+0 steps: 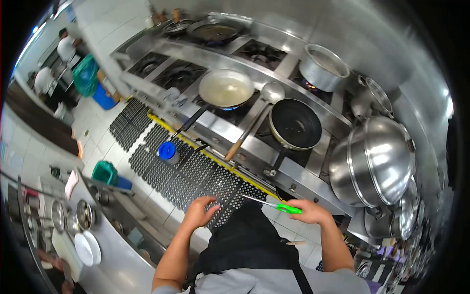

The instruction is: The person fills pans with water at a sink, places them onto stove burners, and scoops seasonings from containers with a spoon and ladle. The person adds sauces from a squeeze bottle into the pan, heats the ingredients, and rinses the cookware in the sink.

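My right hand [309, 212] is closed around the green handle of what look like scissors [288, 209], their slim metal blades pointing left in front of my black apron. My left hand [199, 213] is raised with nothing in it, thumb apart from the fingers. Ahead on the stove [220, 128], a light-coloured frying pan [226, 88] with pale liquid sits over a blue flame. To its right lies a ladle [272, 91] with a wooden handle. Nearer my right hand is a black frying pan [295, 124], with a little something dark in it.
A tall pot [323, 67] stands over a flame at the back right. Large steel bowls [374, 164] are stacked at the right. A blue-lidded container [168, 152] shows against the rubber mat [161, 171]. White plates [88, 248] rest on the left counter; other people work nearby.
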`<action>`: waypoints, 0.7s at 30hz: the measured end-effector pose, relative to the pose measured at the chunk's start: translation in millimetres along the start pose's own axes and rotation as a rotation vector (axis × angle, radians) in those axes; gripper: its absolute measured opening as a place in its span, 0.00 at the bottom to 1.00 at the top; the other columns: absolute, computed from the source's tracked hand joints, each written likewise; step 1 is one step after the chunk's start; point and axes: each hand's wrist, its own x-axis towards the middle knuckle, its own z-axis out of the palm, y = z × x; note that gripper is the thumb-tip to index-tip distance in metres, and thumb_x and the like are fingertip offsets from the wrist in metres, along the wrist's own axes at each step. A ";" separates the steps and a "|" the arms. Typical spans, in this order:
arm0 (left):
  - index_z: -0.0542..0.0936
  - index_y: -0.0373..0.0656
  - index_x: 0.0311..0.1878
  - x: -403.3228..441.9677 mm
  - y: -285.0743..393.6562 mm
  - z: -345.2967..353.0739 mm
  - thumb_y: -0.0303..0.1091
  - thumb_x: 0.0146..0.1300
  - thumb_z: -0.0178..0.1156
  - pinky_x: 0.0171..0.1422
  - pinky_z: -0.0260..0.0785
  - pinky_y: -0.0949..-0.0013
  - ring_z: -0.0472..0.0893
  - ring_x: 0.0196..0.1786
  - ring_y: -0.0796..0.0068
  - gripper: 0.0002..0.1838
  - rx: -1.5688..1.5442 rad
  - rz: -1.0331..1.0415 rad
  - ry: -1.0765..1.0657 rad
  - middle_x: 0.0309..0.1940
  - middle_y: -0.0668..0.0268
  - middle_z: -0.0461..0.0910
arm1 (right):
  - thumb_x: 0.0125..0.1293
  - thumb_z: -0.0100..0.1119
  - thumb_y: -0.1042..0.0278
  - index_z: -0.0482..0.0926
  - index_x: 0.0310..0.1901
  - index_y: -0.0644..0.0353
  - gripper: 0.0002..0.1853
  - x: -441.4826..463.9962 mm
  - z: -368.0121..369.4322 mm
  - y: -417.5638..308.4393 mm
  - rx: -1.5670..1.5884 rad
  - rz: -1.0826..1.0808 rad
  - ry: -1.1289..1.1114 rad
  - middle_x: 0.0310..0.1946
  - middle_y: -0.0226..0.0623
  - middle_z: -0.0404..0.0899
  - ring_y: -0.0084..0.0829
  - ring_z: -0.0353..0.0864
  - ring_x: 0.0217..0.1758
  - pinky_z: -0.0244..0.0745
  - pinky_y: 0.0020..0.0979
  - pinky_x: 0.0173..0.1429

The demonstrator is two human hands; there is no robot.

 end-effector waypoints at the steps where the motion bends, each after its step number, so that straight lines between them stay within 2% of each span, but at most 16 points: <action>1: 0.83 0.41 0.47 8.0 -18.3 9.2 0.38 0.59 0.68 0.49 0.72 0.67 0.83 0.41 0.66 0.15 0.006 0.021 -0.019 0.39 0.58 0.84 | 0.59 0.63 0.71 0.74 0.57 0.58 0.23 -16.4 -5.7 13.3 0.012 0.006 0.026 0.42 0.39 0.81 0.32 0.79 0.44 0.74 0.32 0.50; 3: 0.83 0.37 0.43 14.8 -49.9 34.9 0.40 0.62 0.66 0.41 0.75 0.66 0.84 0.35 0.68 0.15 -0.161 -0.318 -0.336 0.34 0.59 0.85 | 0.57 0.60 0.71 0.74 0.59 0.56 0.25 -50.5 -10.3 37.2 0.099 0.236 0.149 0.46 0.44 0.81 0.43 0.80 0.50 0.73 0.35 0.55; 4: 0.83 0.37 0.43 19.1 -76.0 52.5 0.40 0.62 0.66 0.41 0.75 0.66 0.84 0.35 0.68 0.15 -0.150 -0.307 -0.346 0.34 0.59 0.85 | 0.57 0.60 0.71 0.74 0.59 0.56 0.25 -59.4 -8.8 48.1 0.108 0.237 0.164 0.46 0.44 0.81 0.43 0.80 0.50 0.73 0.35 0.55; 6: 0.82 0.34 0.42 38.1 -121.6 89.1 0.40 0.63 0.66 0.37 0.75 0.69 0.82 0.32 0.76 0.16 -0.298 -0.523 -0.493 0.32 0.61 0.85 | 0.56 0.59 0.73 0.73 0.60 0.56 0.26 -63.3 -11.4 74.2 0.141 0.316 0.408 0.48 0.47 0.80 0.45 0.79 0.51 0.72 0.36 0.57; 8: 0.82 0.34 0.43 71.9 -115.8 109.7 0.39 0.64 0.65 0.37 0.75 0.70 0.81 0.31 0.76 0.16 -0.357 -0.558 -0.491 0.32 0.62 0.84 | 0.56 0.58 0.72 0.73 0.60 0.55 0.27 -50.2 -17.7 92.9 0.130 0.333 0.506 0.49 0.49 0.80 0.46 0.79 0.53 0.72 0.37 0.58; 10: 0.80 0.35 0.43 102.7 -103.9 131.8 0.39 0.68 0.60 0.40 0.74 0.71 0.80 0.33 0.78 0.14 -0.348 -0.596 -0.440 0.33 0.64 0.83 | 0.55 0.57 0.71 0.72 0.61 0.54 0.27 -30.1 -26.1 110.0 0.108 0.359 0.586 0.51 0.51 0.79 0.47 0.79 0.54 0.71 0.38 0.59; 11: 0.80 0.36 0.44 119.5 -114.3 152.0 0.38 0.67 0.60 0.36 0.76 0.71 0.81 0.30 0.74 0.14 -0.487 -0.592 -0.392 0.31 0.61 0.83 | 0.55 0.57 0.69 0.73 0.61 0.53 0.27 -15.4 -31.6 115.6 0.047 0.359 0.623 0.51 0.52 0.79 0.50 0.78 0.54 0.72 0.40 0.59; 12: 0.80 0.36 0.44 132.6 -124.5 170.9 0.38 0.67 0.60 0.36 0.76 0.71 0.81 0.30 0.74 0.14 -0.491 -0.591 -0.392 0.31 0.61 0.83 | 0.55 0.57 0.68 0.74 0.61 0.52 0.27 -3.3 -35.6 119.8 -0.012 0.358 0.657 0.51 0.54 0.79 0.52 0.77 0.55 0.72 0.42 0.59; 14: 0.76 0.37 0.49 162.9 -120.2 195.7 0.40 0.69 0.57 0.30 0.75 0.68 0.81 0.28 0.72 0.15 -0.656 -0.830 -0.242 0.31 0.61 0.83 | 0.57 0.57 0.65 0.75 0.59 0.52 0.25 19.7 -50.1 112.6 -0.062 0.404 0.644 0.49 0.55 0.80 0.54 0.78 0.53 0.73 0.44 0.57; 15: 0.76 0.37 0.49 176.9 -121.4 204.3 0.40 0.69 0.57 0.30 0.75 0.68 0.81 0.28 0.72 0.15 -0.660 -0.834 -0.244 0.31 0.61 0.83 | 0.58 0.58 0.62 0.76 0.58 0.52 0.23 30.6 -56.6 109.1 -0.114 0.444 0.634 0.47 0.55 0.80 0.55 0.78 0.51 0.74 0.46 0.56; 17: 0.71 0.39 0.55 195.8 -122.0 225.1 0.44 0.71 0.53 0.23 0.72 0.67 0.79 0.25 0.72 0.19 -0.666 -0.905 -0.117 0.31 0.63 0.81 | 0.60 0.59 0.61 0.77 0.56 0.52 0.22 49.4 -63.5 112.0 -0.170 0.466 0.619 0.45 0.55 0.81 0.55 0.79 0.49 0.75 0.46 0.54; 18: 0.71 0.39 0.55 203.9 -118.7 231.6 0.44 0.71 0.53 0.23 0.72 0.67 0.79 0.25 0.72 0.19 -0.685 -0.913 -0.112 0.31 0.63 0.81 | 0.61 0.60 0.59 0.78 0.55 0.52 0.20 58.3 -67.0 117.0 -0.223 0.478 0.613 0.44 0.55 0.81 0.54 0.81 0.47 0.76 0.47 0.52; 20: 0.66 0.40 0.59 214.5 -115.9 239.0 0.50 0.73 0.49 0.19 0.68 0.68 0.77 0.22 0.72 0.23 -0.788 -0.999 0.087 0.31 0.61 0.78 | 0.63 0.60 0.56 0.80 0.52 0.53 0.18 69.5 -69.5 124.6 -0.292 0.454 0.625 0.40 0.56 0.82 0.54 0.82 0.43 0.77 0.47 0.49; 21: 0.63 0.45 0.62 219.9 -116.3 244.3 0.54 0.73 0.44 0.21 0.68 0.67 0.75 0.22 0.71 0.25 -0.860 -1.000 0.127 0.37 0.62 0.77 | 0.62 0.60 0.57 0.80 0.52 0.53 0.18 73.2 -70.0 128.4 -0.276 0.463 0.619 0.39 0.56 0.82 0.54 0.82 0.42 0.77 0.48 0.48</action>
